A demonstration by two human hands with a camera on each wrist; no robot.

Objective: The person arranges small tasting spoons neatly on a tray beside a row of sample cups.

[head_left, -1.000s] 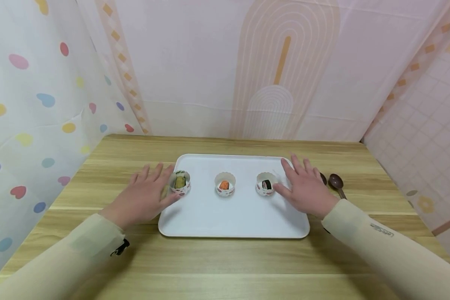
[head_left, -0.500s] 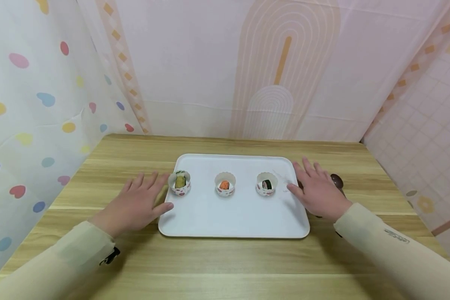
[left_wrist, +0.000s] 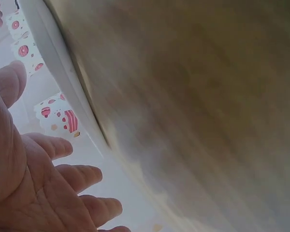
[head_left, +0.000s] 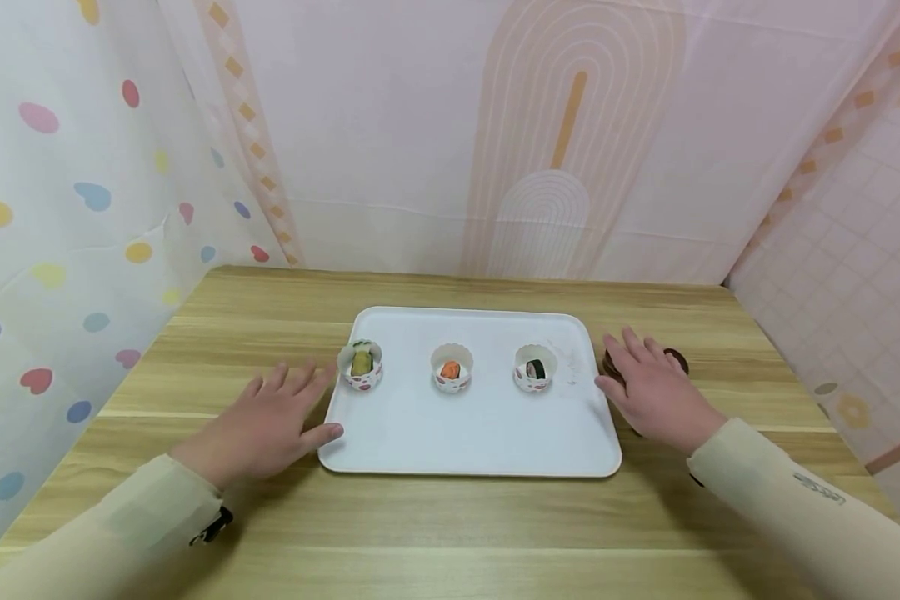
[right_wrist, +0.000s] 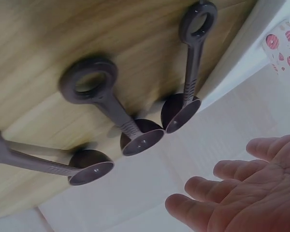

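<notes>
My left hand [head_left: 262,429] hovers over the left edge of the white tray [head_left: 457,442], fingers spread, holding nothing. Beside its fingertips, a paper baking cup [head_left: 361,382] contains a green-topped sushi piece [head_left: 362,362]. A middle cup [head_left: 451,385] has an orange sushi piece [head_left: 450,369]; the right cup [head_left: 532,384] has a dark-wrapped sushi roll [head_left: 536,368]. Just off the tray's right side, my right hand [head_left: 663,396] is spread, also holding nothing. It largely covers three brown scoops in the head view; the right wrist view shows one scoop [right_wrist: 111,108] between two others.
The tray lies on a wood-grain table [head_left: 450,533]. A pale patterned curtain [head_left: 390,133] hangs behind the table's back edge, with a dotted curtain [head_left: 112,192] at the left and a checked one [head_left: 855,275] at the right.
Both hands have drawn apart and back, the left one leftward from its cup, the right one rightward from its cup to over the scoops. Cups and tray have stayed in place.
</notes>
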